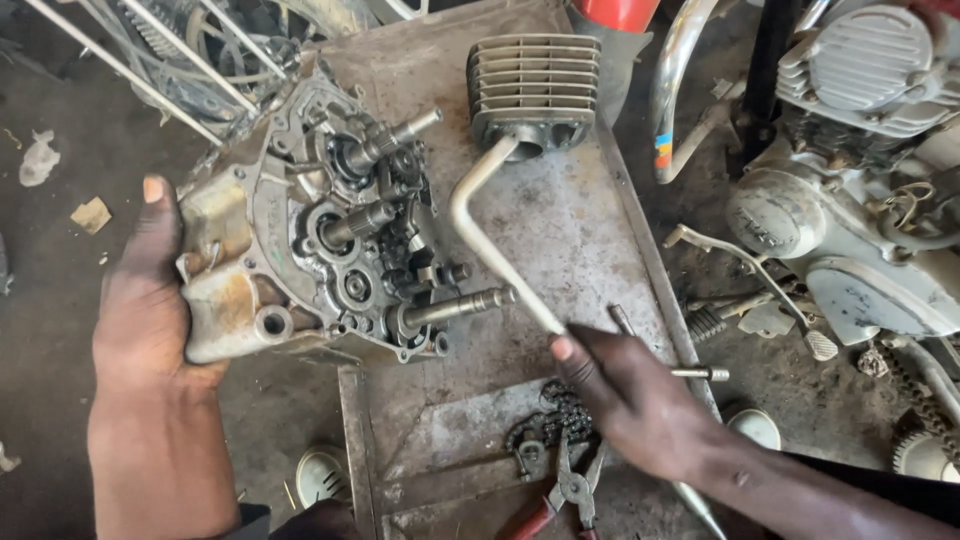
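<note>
A greasy engine crankcase half (300, 240) with several gears and three protruding shafts rests on the left edge of a metal workbench (560, 230). My left hand (145, 300) grips its outer left side, thumb up along the casing. My right hand (625, 390) holds the lower end of a bent, cranked metal bar (480, 220). The bar's upper end reaches the base of a finned cylinder block (533, 90) standing at the back of the bench.
A loose chain (550, 420) and red-handled pliers (565, 495) lie at the bench's near end, a thin rod (690, 372) beside my right hand. A motorcycle engine (850, 190) stands on the right, a wheel with spokes (180, 60) at the upper left.
</note>
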